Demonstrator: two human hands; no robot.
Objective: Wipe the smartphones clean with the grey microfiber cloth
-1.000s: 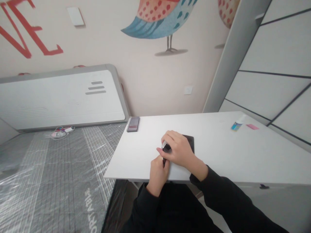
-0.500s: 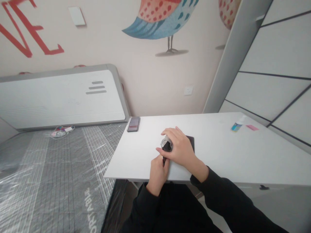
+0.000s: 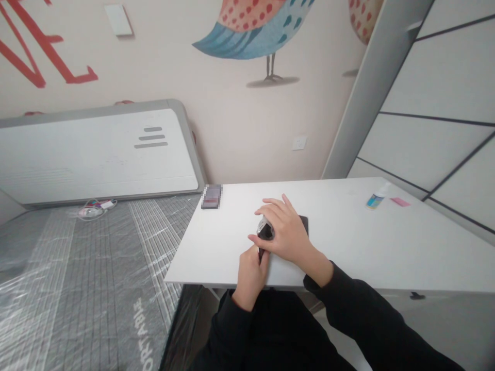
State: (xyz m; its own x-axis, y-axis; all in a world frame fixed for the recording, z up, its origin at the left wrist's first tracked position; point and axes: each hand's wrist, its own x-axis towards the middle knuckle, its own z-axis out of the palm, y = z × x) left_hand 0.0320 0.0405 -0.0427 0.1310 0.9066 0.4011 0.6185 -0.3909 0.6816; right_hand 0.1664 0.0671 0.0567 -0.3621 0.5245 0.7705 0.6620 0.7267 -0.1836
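Clamped around one black-and-silver gadget [image 3: 265, 232] just below centre frame: left hand [image 3: 251, 271]. Right hand [image 3: 283, 230] cups it; I can't tell if that's closed. One bottle [image 3: 375, 200] far right, "ORTABLE" lettering [image 3: 139, 334] lower left.

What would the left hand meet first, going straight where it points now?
Probably the right hand, just ahead at the silver-and-black object that the left hand holds; depth is unclear.
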